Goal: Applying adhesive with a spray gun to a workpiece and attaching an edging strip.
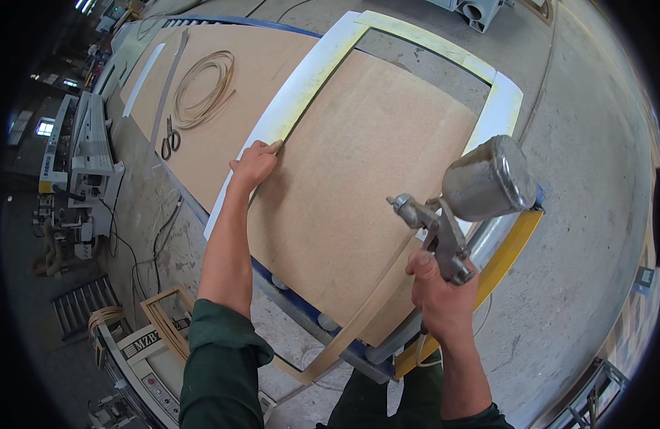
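My left hand (255,164) grips the left side of a large rectangular frame (301,100), its fingers over the inner edge. White covers much of the frame's face, with yellowish streaks along its inner edge and far rail. The frame's near end shows bare brown board. In my right hand (444,297) is a metal spray gun (437,229), held by its handle over the right side of the frame. Its round silver cup (487,179) sits on top, and the nozzle points left. A hose runs down from the handle.
Beneath the frame lies a brown board (365,164) on a blue roller stand with a yellow rail (505,261). Further left are a coil of edging strip (204,89) and black scissors (170,139). Machines (86,164) stand at the far left, with cables on the floor.
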The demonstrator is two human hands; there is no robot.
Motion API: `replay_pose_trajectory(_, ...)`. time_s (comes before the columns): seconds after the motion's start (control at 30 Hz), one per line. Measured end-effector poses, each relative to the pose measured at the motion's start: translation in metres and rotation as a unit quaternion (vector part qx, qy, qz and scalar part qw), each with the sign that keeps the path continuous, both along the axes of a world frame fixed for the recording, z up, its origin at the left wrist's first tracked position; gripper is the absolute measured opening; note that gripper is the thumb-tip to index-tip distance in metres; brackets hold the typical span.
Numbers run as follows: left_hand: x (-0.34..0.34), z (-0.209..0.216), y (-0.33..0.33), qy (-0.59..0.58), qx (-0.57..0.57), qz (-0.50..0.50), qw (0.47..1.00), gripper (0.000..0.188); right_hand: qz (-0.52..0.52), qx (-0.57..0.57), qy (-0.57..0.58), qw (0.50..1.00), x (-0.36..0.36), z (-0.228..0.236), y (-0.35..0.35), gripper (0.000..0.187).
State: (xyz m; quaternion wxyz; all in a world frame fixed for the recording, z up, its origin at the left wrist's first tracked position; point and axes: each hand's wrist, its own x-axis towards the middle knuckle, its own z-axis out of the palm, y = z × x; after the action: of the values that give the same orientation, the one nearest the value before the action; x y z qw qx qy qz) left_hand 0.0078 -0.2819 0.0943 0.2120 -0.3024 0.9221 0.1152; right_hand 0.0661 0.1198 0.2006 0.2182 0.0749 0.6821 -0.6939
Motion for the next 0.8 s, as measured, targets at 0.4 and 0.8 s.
replay_pose_trajectory(0.4,-0.002,-0.002,0.003,-0.001,0.002,0.006,1.0,0.064,-0.009,0.016,0.009,1.0,-0.003,-0.001,0.002,0.041)
replay_pose_trajectory(0.8,-0.002,-0.005,-0.004,-0.02,0.021,0.01,1.0,0.073,-0.057,0.026,0.026,0.998,-0.04,0.002,0.01,0.044)
